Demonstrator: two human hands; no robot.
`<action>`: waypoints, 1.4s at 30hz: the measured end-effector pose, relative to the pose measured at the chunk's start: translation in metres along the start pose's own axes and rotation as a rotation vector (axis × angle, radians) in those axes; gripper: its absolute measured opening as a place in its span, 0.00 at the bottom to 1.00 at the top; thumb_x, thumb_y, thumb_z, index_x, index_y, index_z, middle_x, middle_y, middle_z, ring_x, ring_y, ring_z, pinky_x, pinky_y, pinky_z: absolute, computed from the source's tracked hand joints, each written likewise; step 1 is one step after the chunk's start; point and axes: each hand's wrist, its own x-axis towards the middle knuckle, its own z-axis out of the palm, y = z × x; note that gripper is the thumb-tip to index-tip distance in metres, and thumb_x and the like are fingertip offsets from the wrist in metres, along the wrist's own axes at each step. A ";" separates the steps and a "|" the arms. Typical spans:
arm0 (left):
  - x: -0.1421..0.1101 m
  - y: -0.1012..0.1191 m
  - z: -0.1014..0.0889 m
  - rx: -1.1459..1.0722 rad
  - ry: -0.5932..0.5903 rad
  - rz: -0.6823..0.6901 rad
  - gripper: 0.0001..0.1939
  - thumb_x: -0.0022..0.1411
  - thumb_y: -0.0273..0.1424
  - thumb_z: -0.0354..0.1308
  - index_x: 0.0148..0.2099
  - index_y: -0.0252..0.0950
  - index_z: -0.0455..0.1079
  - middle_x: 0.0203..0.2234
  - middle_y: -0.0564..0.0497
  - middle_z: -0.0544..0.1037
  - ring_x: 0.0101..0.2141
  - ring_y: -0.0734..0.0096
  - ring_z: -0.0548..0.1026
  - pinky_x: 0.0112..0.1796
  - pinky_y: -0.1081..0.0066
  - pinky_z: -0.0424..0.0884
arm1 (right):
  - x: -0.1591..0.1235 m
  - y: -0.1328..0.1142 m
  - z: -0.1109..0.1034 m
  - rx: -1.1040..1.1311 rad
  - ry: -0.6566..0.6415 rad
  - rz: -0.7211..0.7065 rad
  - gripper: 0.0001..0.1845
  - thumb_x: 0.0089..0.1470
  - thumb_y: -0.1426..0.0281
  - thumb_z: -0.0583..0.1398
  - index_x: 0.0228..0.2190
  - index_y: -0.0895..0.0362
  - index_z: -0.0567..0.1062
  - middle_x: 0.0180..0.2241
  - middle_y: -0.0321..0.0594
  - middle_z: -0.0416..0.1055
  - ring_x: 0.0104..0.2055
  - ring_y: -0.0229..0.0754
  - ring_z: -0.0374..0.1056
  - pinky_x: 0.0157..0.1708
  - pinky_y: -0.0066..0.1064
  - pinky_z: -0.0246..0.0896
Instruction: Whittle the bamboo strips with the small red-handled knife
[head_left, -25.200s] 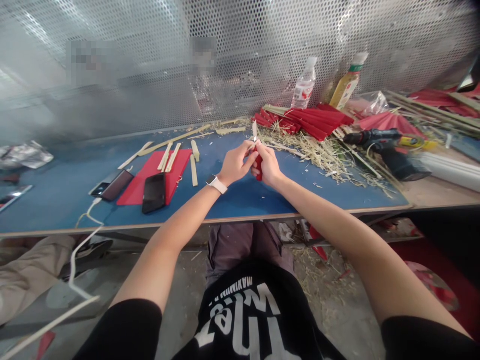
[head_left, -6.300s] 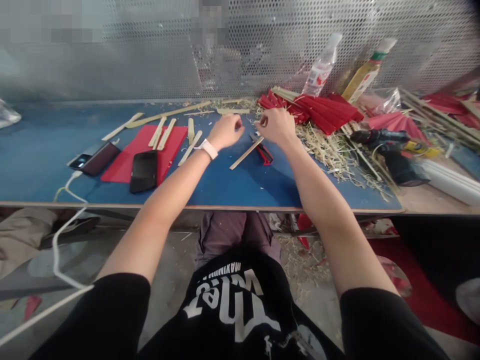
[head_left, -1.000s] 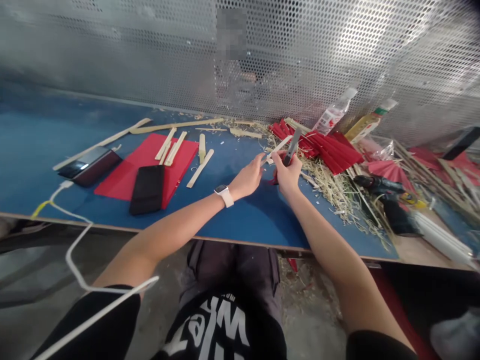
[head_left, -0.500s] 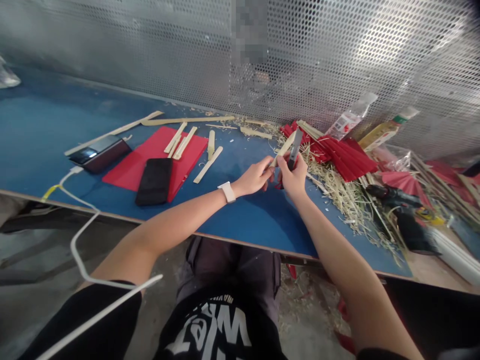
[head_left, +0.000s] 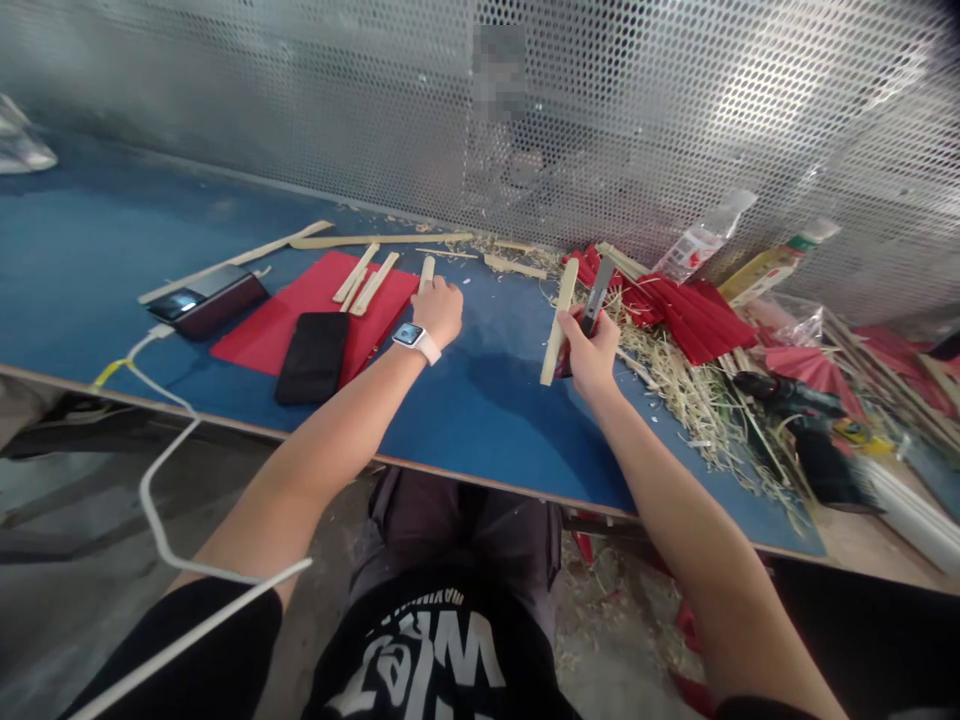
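Observation:
My left hand (head_left: 440, 308) is over the blue table beside the red folder, fingers curled down around a short bamboo strip (head_left: 427, 272). The far end of that strip pokes out past the fingers; the fingertips are hidden. A watch sits on my left wrist. Off to the right, my right hand (head_left: 589, 340) is closed on two things at once. One is a flat pale bamboo strip (head_left: 559, 322), pinched at thumb and finger and tilted steeply. The other is a utility knife (head_left: 598, 292), its blade end pointing away from me.
Several bamboo pieces (head_left: 367, 283) and a black phone (head_left: 311, 358) lie on the red folder (head_left: 262, 325). A power bank (head_left: 217, 300) with a white cable is left. Shavings (head_left: 679, 395), red fans (head_left: 694, 320), bottles (head_left: 705, 240) and a drill (head_left: 817, 435) crowd the right. Perforated metal stands behind.
My left hand has left the strip in my right hand and moved left to the short strips by the folder. My right hand stays in place, still holding strip and knife.

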 end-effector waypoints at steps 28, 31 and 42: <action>0.020 -0.015 0.013 -0.127 0.055 0.152 0.26 0.81 0.34 0.51 0.74 0.33 0.75 0.76 0.29 0.74 0.79 0.34 0.65 0.79 0.32 0.57 | -0.006 -0.018 0.006 -0.018 -0.058 0.020 0.28 0.53 0.43 0.77 0.33 0.48 0.72 0.20 0.25 0.64 0.16 0.36 0.60 0.15 0.32 0.57; 0.014 -0.009 0.007 -0.115 0.038 0.084 0.25 0.80 0.31 0.54 0.73 0.31 0.75 0.71 0.25 0.76 0.72 0.31 0.73 0.71 0.35 0.70 | -0.006 -0.015 0.004 -0.031 -0.059 0.012 0.27 0.54 0.43 0.76 0.33 0.48 0.72 0.20 0.25 0.64 0.16 0.36 0.60 0.16 0.32 0.58; 0.013 -0.010 -0.005 -0.182 0.124 0.069 0.26 0.75 0.15 0.49 0.67 0.30 0.77 0.66 0.28 0.78 0.66 0.43 0.77 0.66 0.50 0.74 | -0.009 -0.014 0.005 -0.071 -0.089 -0.010 0.26 0.58 0.45 0.76 0.34 0.48 0.72 0.22 0.27 0.67 0.17 0.37 0.64 0.17 0.32 0.60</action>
